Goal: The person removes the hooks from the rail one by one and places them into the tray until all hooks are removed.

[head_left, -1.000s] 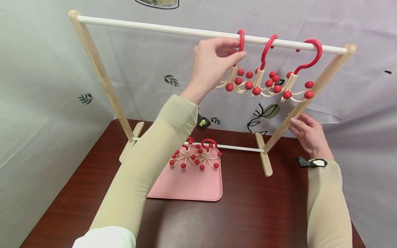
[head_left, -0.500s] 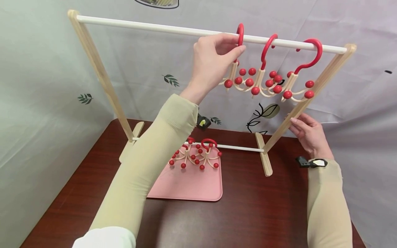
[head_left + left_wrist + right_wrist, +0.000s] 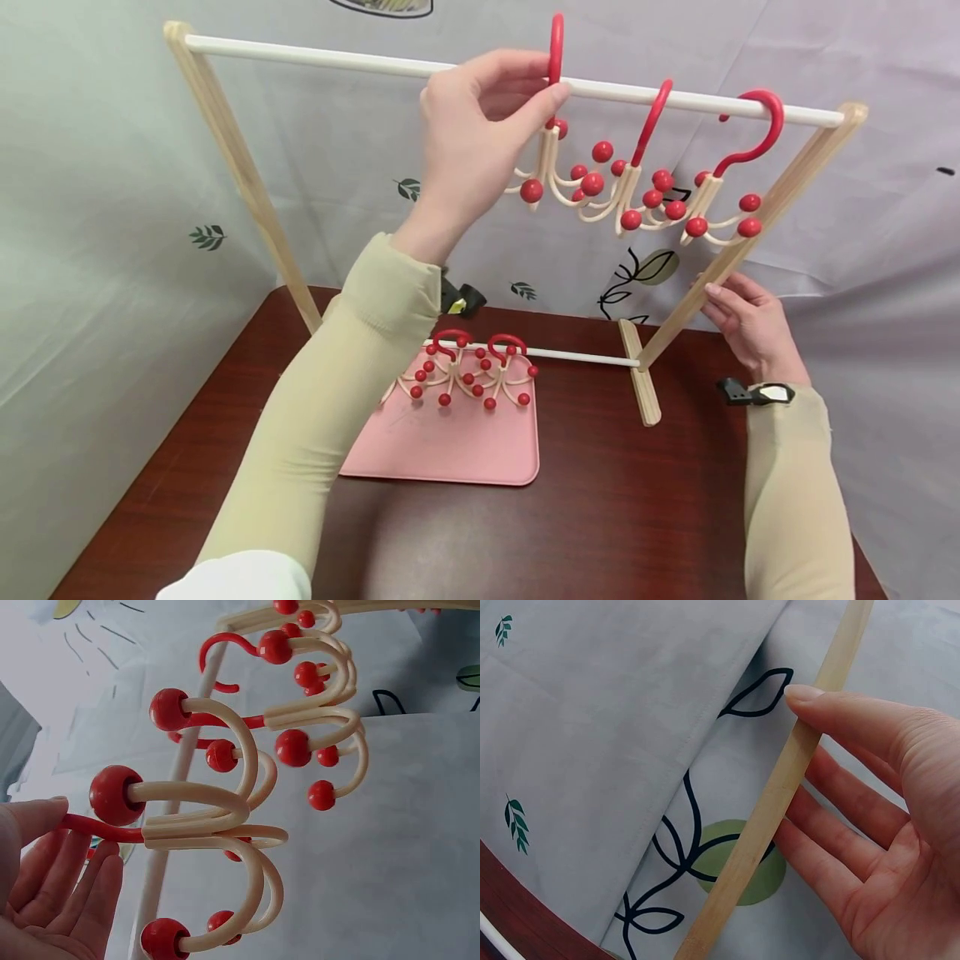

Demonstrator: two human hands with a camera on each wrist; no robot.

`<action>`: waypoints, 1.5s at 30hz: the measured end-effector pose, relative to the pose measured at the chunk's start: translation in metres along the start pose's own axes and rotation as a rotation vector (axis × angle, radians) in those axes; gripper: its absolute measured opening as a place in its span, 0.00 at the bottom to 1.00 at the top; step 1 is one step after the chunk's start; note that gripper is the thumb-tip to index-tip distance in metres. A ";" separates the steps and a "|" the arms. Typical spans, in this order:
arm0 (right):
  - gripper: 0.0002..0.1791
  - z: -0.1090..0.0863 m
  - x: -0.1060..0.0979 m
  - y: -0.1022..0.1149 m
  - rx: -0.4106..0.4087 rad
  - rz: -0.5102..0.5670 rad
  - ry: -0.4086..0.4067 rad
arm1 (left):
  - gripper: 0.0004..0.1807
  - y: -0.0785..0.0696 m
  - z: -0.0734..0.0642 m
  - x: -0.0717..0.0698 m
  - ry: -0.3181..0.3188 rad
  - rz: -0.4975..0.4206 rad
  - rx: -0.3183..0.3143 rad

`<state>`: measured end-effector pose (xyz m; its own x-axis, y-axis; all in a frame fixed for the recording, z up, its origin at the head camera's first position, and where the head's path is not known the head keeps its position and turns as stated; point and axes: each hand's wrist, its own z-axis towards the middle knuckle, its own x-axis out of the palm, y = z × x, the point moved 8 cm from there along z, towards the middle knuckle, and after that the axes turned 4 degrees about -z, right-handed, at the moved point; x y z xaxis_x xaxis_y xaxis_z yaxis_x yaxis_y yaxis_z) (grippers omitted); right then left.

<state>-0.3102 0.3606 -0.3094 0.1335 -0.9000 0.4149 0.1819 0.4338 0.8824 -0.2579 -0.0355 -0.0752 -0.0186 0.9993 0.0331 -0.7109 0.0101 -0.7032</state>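
My left hand (image 3: 465,133) pinches the red hook of a multi-prong hanger (image 3: 556,52) between thumb and fingers. That hanger is raised at the white top rail (image 3: 322,57), its curved beige prongs tipped with red balls; in the left wrist view its ball-tipped prongs (image 3: 191,792) point away from the palm. To its right, a second hanger (image 3: 649,125) and a third hanger (image 3: 772,125) hang from the rail by their red hooks. My right hand (image 3: 753,329) holds the rack's right wooden post (image 3: 693,296), thumb in front, fingers at its side and behind.
On the dark red table (image 3: 600,500) lies a pink tray (image 3: 450,454) bearing several more hangers (image 3: 501,375), partly covered by my left sleeve. The rack's right foot (image 3: 640,375) stands on the table. A pale patterned cloth (image 3: 360,233) hangs behind.
My left hand has lifted the pinched hanger and shifted it left, its hook rising higher above the rail. The middle hanger tilts and swings slightly. My right hand keeps its hold on the post.
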 end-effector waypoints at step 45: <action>0.17 -0.001 0.002 0.000 0.006 -0.002 -0.003 | 0.11 0.103 -0.154 -0.090 0.001 0.085 -0.220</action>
<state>-0.3089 0.3591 -0.3089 0.1300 -0.9011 0.4137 0.1760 0.4316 0.8847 -0.2211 -0.1183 -0.2598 -0.0707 0.9969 -0.0332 -0.5363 -0.0661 -0.8414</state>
